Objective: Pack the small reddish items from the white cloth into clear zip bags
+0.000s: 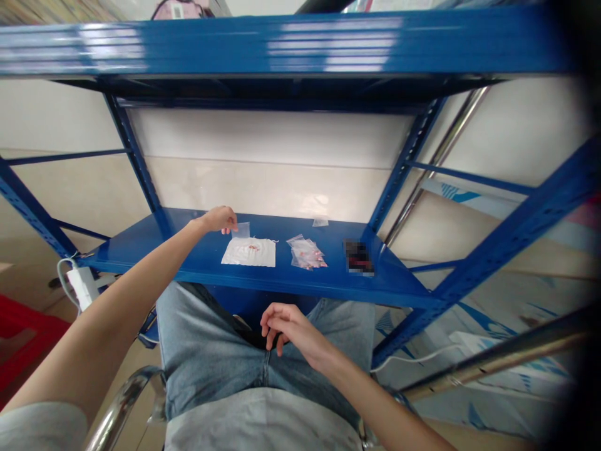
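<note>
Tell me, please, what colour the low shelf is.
The metal shelf is glossy blue, best seen in the head view.

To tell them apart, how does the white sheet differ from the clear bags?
The white sheet lies flat and opaque; the clear bags sit heaped and see-through. The sheet is nearer the left hand than the bags. Both rest on the blue shelf, showing red bits.

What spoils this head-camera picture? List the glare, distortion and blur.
Head view: white glare streaks the blue steel shelf beam; wide-angle distortion slants the blue perforated shelf uprights; a dark vignette swallows the right edge; a pixelated mosaic hides the black object on the lower blue shelf.
</note>
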Demonstrator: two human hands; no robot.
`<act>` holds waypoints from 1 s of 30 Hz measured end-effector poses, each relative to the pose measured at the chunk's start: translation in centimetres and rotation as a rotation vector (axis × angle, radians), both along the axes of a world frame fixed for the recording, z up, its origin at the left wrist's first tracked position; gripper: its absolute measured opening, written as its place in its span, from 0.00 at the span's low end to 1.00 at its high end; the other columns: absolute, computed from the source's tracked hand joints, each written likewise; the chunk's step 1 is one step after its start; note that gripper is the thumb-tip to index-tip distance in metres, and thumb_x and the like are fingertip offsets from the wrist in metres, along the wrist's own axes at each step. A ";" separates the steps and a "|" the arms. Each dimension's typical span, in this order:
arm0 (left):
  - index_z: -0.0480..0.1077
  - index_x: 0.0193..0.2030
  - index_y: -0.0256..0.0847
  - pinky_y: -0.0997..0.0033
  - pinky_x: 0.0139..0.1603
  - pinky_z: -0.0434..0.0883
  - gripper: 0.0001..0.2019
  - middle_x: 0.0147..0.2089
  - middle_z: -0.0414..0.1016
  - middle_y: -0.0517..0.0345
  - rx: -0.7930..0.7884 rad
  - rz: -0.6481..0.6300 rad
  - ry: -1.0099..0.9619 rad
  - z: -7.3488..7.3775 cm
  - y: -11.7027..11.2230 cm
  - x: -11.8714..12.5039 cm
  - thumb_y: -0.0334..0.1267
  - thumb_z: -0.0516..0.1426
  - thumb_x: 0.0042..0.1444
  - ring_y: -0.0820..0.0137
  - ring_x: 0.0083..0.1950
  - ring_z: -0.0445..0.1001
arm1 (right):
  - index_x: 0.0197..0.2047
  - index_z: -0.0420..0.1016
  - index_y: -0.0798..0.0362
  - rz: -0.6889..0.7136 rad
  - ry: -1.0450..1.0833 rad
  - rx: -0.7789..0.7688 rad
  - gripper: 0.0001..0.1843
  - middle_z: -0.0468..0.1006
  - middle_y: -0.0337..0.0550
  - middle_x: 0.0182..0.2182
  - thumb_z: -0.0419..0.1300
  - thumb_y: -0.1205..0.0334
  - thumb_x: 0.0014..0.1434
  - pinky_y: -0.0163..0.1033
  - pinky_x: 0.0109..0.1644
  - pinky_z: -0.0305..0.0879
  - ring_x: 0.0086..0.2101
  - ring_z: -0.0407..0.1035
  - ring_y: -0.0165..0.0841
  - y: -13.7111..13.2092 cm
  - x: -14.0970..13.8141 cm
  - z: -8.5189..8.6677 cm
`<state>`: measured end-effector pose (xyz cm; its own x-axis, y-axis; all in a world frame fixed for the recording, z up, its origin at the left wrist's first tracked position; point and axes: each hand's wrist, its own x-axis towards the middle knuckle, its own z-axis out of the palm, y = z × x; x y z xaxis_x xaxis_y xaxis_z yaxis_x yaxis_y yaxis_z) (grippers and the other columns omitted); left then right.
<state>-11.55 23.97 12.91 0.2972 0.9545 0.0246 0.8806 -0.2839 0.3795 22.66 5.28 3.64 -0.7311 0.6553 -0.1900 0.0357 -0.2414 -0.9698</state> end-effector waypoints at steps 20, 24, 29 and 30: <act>0.77 0.33 0.35 0.81 0.30 0.68 0.17 0.27 0.80 0.57 0.030 -0.115 0.009 -0.2 0.8 -0.5 0.21 0.50 0.41 0.75 0.28 0.76 | 0.35 0.71 0.55 0.029 -0.002 -0.006 0.09 0.75 0.41 0.28 0.60 0.59 0.52 0.28 0.20 0.60 0.25 0.73 0.30 -0.1 -0.1 -0.4; 0.78 0.33 0.35 0.79 0.30 0.68 0.15 0.28 0.81 0.55 0.041 -0.096 0.037 0.0 0.5 -0.3 0.23 0.51 0.46 0.74 0.28 0.76 | 0.35 0.71 0.55 0.033 0.000 0.004 0.08 0.75 0.41 0.29 0.58 0.60 0.52 0.28 0.19 0.60 0.25 0.73 0.30 -0.1 0.0 -0.5; 0.79 0.33 0.38 0.78 0.36 0.66 0.11 0.32 0.82 0.56 0.157 -0.122 0.181 0.9 0.1 0.0 0.27 0.55 0.49 0.73 0.34 0.77 | 0.35 0.71 0.55 0.029 0.001 0.002 0.09 0.75 0.41 0.28 0.59 0.59 0.53 0.28 0.19 0.60 0.25 0.73 0.30 -0.1 0.0 -0.4; 0.79 0.33 0.38 0.78 0.37 0.66 0.10 0.33 0.82 0.56 0.172 -0.119 0.192 1.0 0.0 0.1 0.28 0.56 0.49 0.73 0.35 0.76 | 0.35 0.71 0.55 0.028 0.001 -0.001 0.09 0.75 0.41 0.28 0.60 0.58 0.53 0.28 0.20 0.60 0.25 0.73 0.30 -0.1 0.0 -0.4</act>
<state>-11.47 23.96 13.92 0.4222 0.8991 0.1159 0.8881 -0.4359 0.1460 22.64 5.21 3.29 -0.7495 0.6343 -0.1894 0.0411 -0.2410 -0.9696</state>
